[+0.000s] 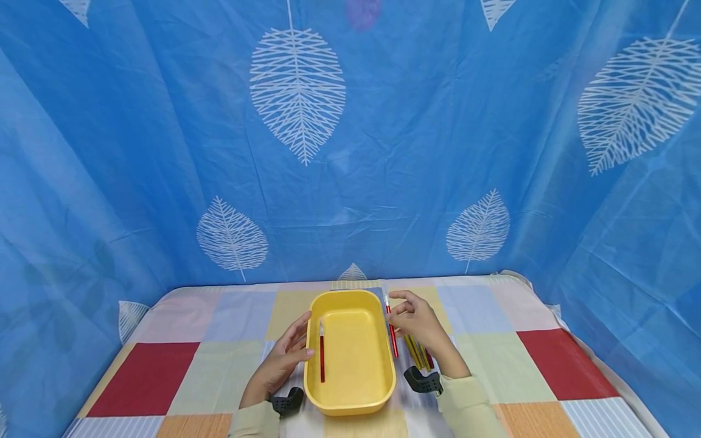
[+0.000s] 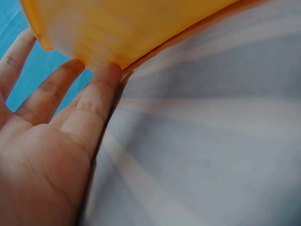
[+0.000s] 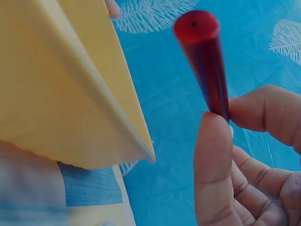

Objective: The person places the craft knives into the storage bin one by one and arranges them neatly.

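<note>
"Head view first: how were the hands placed?"

"Apart, with the tray between them. The side of the yellow tray (image 1: 356,365) was gripped by the left hand (image 1: 282,364), its thumb laid over the rim and its fingertips set against the outer wall."

"And the right hand (image 1: 420,321)?"

"By that one a red pen (image 1: 392,334) was pinched between thumb and finger, just beyond the tray's right side (its round end was turned towards the right wrist camera)."

"Was anything seen inside?"

"A second red pen (image 1: 322,359), laid lengthwise near the left wall. More pens (image 1: 414,351), yellow and red, were grouped on the patchwork cloth (image 1: 199,374), beside the right forearm."
</note>
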A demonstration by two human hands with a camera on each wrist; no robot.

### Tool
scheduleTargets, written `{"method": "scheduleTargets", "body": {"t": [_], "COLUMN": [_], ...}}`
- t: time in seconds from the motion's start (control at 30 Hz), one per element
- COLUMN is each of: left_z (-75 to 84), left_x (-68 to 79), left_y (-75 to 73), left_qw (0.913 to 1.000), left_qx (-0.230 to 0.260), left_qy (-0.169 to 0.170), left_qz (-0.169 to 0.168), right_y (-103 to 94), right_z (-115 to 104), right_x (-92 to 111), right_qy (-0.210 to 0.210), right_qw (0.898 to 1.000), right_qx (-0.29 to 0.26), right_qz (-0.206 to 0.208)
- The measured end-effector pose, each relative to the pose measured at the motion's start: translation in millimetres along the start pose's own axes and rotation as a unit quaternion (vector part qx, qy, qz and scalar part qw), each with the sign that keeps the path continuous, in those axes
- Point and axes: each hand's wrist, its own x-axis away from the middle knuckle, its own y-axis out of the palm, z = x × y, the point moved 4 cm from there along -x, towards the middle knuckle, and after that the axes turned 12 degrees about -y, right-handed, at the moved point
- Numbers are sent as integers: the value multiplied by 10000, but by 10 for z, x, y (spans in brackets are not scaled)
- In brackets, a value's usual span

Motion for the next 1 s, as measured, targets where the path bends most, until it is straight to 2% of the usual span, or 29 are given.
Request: {"method": "scheduleTargets", "body": {"t": [0.33, 0.57, 1.0], "left_z": [16, 25, 8], "left_x": [20, 25, 1], "left_y": [16, 9, -1], "left_qw": [9999, 10000, 10000], "left_qx": [78, -15, 13], "left_qy": [39, 53, 15], "left_qz": [-65, 20, 15], "right_y": [176, 215, 340], "right_z": [-27, -39, -125], "right_x": [-17, -30, -132], "right_qy": [-15, 22, 195], "right_qw": [9997, 9998, 9985], "right_qx": [-98, -39, 174], "right_qz": [-227, -181, -489]}}
